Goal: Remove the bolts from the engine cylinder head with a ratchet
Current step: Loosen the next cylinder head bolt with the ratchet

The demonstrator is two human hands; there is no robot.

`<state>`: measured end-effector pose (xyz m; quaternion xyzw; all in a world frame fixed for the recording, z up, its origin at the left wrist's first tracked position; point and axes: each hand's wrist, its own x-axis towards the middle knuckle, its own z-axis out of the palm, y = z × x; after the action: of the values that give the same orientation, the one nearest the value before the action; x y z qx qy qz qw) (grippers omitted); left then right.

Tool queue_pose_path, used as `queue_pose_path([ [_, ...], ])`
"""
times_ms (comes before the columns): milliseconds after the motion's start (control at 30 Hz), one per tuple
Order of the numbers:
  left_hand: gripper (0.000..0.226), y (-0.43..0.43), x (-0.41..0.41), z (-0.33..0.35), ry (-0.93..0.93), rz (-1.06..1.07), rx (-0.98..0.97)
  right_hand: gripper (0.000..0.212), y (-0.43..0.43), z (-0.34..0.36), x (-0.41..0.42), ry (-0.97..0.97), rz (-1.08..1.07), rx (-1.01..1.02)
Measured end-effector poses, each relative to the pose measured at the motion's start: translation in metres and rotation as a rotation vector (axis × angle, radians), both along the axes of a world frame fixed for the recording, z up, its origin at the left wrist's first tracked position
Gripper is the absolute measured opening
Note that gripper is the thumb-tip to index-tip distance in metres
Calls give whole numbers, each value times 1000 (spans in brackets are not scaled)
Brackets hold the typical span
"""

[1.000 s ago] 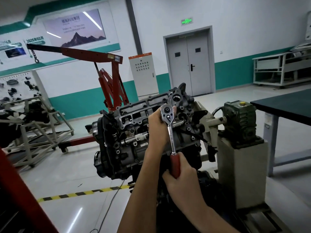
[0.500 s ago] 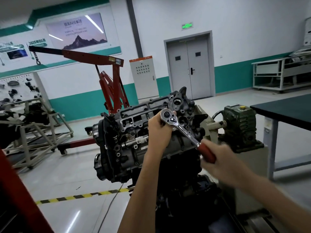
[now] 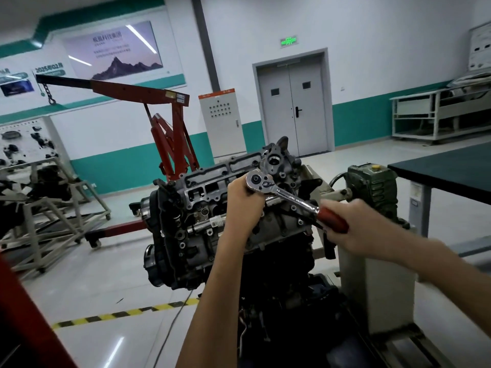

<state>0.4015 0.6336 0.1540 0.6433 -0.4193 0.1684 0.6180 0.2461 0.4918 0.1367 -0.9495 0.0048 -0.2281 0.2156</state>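
Red steel engine hoist [image 3: 170, 134]: stands on the floor well behind the left fingers, boom reaching out to the left.

Engine on its stand: grey cast-metal cylinder head [image 3: 210, 187] is tilted toward the camera, directly behind and below the left fingers. The dark block sits underneath it.

Dark green-topped bench [image 3: 451, 173]: beyond the right fingers, well apart from them.

Green cast gearbox [image 3: 372, 187]: just behind the right fingers.

Chrome ratchet with a dark-red handle [image 3: 289, 196]: round head up-left over the cylinder head, handle slanting down-right.

Right hand [image 3: 353, 224]: fingers wrapped round the red handle, clamped on it.

Left hand [image 3: 243, 208]: fingers curled tight directly beneath the ratchet's head, clamped on its drive end. Socket and bolt are hidden inside the fist, so I cannot tell how they sit.
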Motion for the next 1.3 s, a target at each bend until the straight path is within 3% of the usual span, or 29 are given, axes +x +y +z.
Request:
queue_pose_path([
  [100, 51, -2, -4, -3, 2, 23, -50, 22, 2, -6, 3, -26, -26, 31],
  [300, 47, -8, -8, -7, -4, 33, -116, 27, 120, -66, 21, -259, -18, 698],
  [367, 49, -6, -8, -7, -36, 51, -107, 25, 138, -70, 31, -284, 34, 809],
  [433, 50, -6, -7, -6, -21, 30, -96, 29, 124, -65, 25, -245, 51, 737],
  [633, 53, -5, -2, 2, -14, 0, -14, 30, 6, -6, -4, -9, 35, 46],
  [700, 51, 0, -2, -1, -7, 0, -33, 26, -13, 15, 2, -15, 41, -130],
  [800, 50, 1, -2, -5, 14, -17, -66, 21, -4, 0, 5, -33, 5, -43],
  [933, 48, -3, -8, -7, 31, -11, -106, 29, 74, -56, 8, -232, -64, 409],
  [1067, 50, -3, -8, -6, 25, -27, -117, 30, 137, -76, 35, -206, -26, 742],
  [1133, 51, -3, -7, -4, 29, -23, -114, 35, 120, -68, 28, -167, -40, 652],
  [1300, 47, -5, -2, -3, 30, -35, -36, 29, 17, -17, -2, -14, 23, 111],
])
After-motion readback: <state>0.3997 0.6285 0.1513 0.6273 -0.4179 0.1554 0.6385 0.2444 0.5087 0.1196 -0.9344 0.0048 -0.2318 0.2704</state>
